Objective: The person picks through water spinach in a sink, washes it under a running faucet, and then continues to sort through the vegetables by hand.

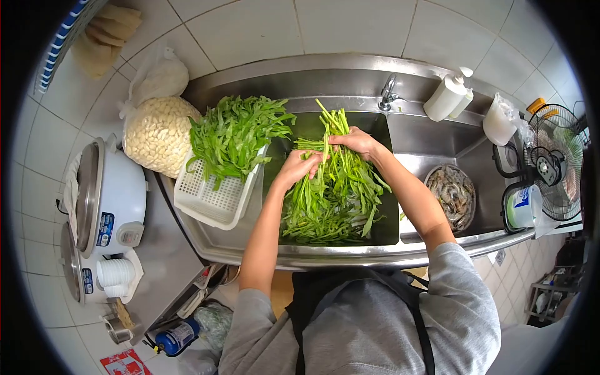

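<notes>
A bunch of long-stemmed leafy greens [350,181], which looks like water spinach, hangs over the left sink basin [392,215]. My right hand [357,141] is closed around its stems, whose cut ends point up toward the wall. Lower and to the left, my left hand [301,167] grips stems of the same greens, its fingertips partly hidden among them. More greens lie in water in the basin below both hands. To the left, a heap of leafy greens [240,134] rests in and over a white perforated basket [212,190].
A bowl of shrimp [450,197] sits in the right basin. Behind stand a faucet [389,94] and a white pump bottle [445,97]. Left are a bag of pale nuts or beans [161,134] and rice cookers [119,194]. A fan [553,165] stands at the right.
</notes>
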Demonstrator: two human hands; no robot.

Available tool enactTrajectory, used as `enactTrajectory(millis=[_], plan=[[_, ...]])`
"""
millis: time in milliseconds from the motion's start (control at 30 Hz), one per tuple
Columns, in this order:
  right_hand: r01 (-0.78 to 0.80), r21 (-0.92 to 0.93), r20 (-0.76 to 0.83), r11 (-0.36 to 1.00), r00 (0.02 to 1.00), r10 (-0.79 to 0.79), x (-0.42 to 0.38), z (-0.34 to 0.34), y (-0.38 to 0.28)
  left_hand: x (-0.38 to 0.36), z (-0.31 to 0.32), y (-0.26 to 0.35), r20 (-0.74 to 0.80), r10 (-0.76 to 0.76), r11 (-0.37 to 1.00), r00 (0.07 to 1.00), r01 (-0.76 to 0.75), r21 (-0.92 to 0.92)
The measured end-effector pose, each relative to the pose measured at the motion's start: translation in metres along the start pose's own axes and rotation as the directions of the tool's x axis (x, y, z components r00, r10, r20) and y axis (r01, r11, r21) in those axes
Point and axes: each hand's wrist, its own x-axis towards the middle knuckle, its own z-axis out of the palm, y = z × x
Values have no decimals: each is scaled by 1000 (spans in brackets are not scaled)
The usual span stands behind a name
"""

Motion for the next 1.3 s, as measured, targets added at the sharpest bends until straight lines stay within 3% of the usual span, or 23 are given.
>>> enactTrajectory(millis=[167,233,400,533,600,633,700,733,767,833,900,1000,1033,1100,1167,1233,1300], plan=[[-93,30,-5,995,996,93,-2,-4,-3,1,-10,-11,73,-58,984,996,70,-164],[-30,66,-4,997,1000,30,1,-7,3,0,-9,-18,140,-92,975,986,118,-186],[5,111,24,994,1000,-7,-2,-5,5,-1,-2,-25,145,-87,934,986,131,-332],[48,91,53,995,997,-53,-1,-4,7,-3,2,-27,121,-87,944,989,121,-306],[74,76,45,994,996,-78,-1,-1,11,3,0,-32,-37,-55,975,998,45,-217],[91,55,24,994,995,-92,-1,0,13,6,-1,-34,-37,-57,975,998,48,-215],[123,10,-18,992,992,-123,0,3,16,10,-6,-38,-276,-258,955,926,201,-218],[170,23,-81,985,982,-168,-4,4,14,12,-12,-47,-325,-279,937,903,181,-299],[170,23,-81,985,982,-168,-6,3,11,12,-14,-57,-326,-279,937,903,181,-299],[90,220,-165,971,985,-53,-10,0,5,6,-15,-62,-378,-232,901,897,52,-430],[70,309,-152,949,988,-24,-12,-9,2,-1,-20,-62,-380,-139,911,914,-32,-412],[71,324,-219,943,976,1,-15,-22,2,-18,-28,-51,-231,52,976,972,-98,-195],[54,318,-240,947,970,25,-17,-25,2,-22,-25,-47,-227,51,976,973,-96,-194],[21,368,-265,930,961,83,-20,-25,4,-32,-14,-32,-138,-67,988,988,85,128],[-34,422,-273,906,948,163,-20,-22,6,-35,5,-12,-124,-56,940,991,94,328],[1,422,-289,906,948,134,-17,-16,10,-12,9,-34,-171,93,897,981,-8,441],[30,441,-288,897,951,110,-15,-9,11,1,11,-37,-177,62,905,982,20,425]])
